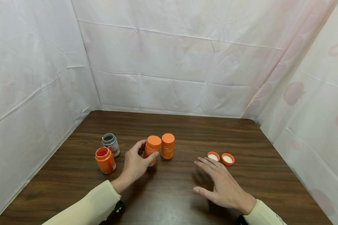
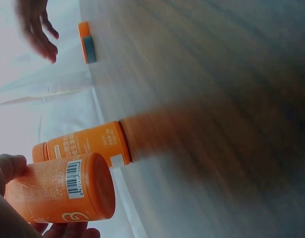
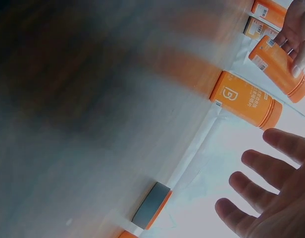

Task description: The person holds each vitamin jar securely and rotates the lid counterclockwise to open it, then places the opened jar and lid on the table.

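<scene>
My left hand [image 1: 135, 161] grips a capped orange bottle [image 1: 152, 146] between thumb and fingers. In the left wrist view this held bottle [image 2: 48, 191] shows a barcode, and its base is off the tabletop. A second capped orange bottle [image 1: 167, 147] stands upright just to its right. My right hand [image 1: 221, 184] is over the table with its fingers spread, holding nothing. Beyond its fingertips lie two orange caps, a left cap [image 1: 213, 156] and a right cap [image 1: 227, 159], with their white insides up. The right wrist view shows a grey side on one cap [image 3: 151, 206].
At the left stand an uncapped orange bottle [image 1: 105, 161] and, behind it, an uncapped grey bottle [image 1: 111, 144]. The dark wood table [image 1: 169, 203] is bordered by white sheeting [image 1: 169, 56] at the back and both sides.
</scene>
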Available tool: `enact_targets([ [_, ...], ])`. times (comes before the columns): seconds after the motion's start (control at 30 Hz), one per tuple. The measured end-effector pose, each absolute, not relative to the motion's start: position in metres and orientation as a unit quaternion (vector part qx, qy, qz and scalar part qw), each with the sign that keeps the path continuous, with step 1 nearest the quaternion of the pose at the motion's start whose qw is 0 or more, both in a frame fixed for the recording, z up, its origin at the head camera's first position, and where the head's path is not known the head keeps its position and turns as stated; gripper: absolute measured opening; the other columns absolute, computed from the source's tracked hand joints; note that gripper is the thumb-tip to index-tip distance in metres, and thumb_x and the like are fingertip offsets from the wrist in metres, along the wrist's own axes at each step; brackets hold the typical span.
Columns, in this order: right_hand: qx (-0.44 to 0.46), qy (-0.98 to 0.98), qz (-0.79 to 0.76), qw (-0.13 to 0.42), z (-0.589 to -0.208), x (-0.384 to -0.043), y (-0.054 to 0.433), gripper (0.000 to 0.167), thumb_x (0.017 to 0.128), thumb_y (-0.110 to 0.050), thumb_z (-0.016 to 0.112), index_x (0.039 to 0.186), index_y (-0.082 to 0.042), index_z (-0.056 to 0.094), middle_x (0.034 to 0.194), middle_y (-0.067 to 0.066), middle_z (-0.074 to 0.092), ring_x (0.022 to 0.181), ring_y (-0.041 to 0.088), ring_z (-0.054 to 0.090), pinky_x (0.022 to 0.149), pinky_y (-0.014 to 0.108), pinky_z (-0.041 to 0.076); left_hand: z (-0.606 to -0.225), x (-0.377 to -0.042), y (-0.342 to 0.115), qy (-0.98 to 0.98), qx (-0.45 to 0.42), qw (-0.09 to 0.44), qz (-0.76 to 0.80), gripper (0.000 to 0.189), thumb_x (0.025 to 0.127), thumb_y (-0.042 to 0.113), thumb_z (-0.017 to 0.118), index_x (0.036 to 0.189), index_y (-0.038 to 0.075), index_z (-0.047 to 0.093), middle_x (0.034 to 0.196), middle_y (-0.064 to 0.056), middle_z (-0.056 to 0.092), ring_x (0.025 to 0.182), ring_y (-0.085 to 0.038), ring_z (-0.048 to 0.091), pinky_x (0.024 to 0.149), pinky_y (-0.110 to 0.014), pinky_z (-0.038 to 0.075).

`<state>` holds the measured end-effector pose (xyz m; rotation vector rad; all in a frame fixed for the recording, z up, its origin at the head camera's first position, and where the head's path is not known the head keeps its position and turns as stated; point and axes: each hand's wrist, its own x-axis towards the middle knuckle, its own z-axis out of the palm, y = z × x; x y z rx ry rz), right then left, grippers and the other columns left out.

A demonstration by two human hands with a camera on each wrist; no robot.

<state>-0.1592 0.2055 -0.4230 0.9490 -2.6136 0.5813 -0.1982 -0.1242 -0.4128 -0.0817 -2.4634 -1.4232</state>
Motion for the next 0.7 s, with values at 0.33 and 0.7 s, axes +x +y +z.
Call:
enact_targets([
  [0.33, 0.326, -0.909, 0.214, 0.149, -0.423, -0.16, 0.207, 0.075, 0.088, -0.056, 0.075, 0.152, -0.029, 0.048, 0.157, -0.006, 0.043, 0.144, 0.024, 0.041, 0.111, 0.054, 0.033, -0.414, -0.19, -0.12, -0.853, -0.05, 0.154, -0.497, 0.055, 0.082, 0.026, 0.089, 0.129, 0.012, 0.064, 0.117, -0.004, 0.07, 0.104, -0.021, 0.065, 0.092, -0.049, 0.054],
  [0.7, 0.312, -0.909, 0.243, 0.134, -0.424, -0.159, 0.206, 0.074, 0.089, -0.056, 0.074, 0.153, -0.031, 0.046, 0.155, -0.009, 0.045, 0.144, 0.023, 0.04, 0.109, 0.057, 0.036, -0.415, -0.181, -0.115, -0.846, -0.068, 0.143, -0.51, 0.055, 0.079, 0.024, 0.092, 0.127, 0.015, 0.067, 0.116, 0.0, 0.071, 0.105, -0.016, 0.066, 0.094, -0.049, 0.053],
])
